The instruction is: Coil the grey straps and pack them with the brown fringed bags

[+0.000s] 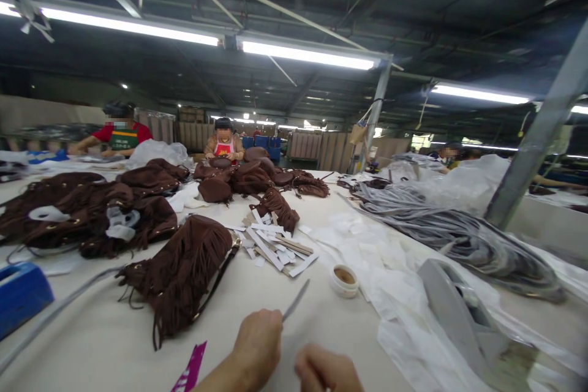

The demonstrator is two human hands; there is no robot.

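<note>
My left hand (260,340) is closed around a thin grey strip (297,300), whose end sticks out up and to the right over the table. Close beside it, my right hand (328,369) is curled with the fingers pressed in. Whatever it may hold is hidden. Left of my hands lies a brown fringed bag (190,266) with a dark strap. Beyond my hands is a loose pile of white and tan strips (275,245). A round white roll of tape (344,281) rests to the right.
Brown bags (147,202) are heaped at left and another brown heap (252,174) stands farther back. A grey tape dispenser (459,312) and bundled grey strips (427,226) occupy the right. A blue object (22,297) sits at the left edge. Co-workers sit across the table.
</note>
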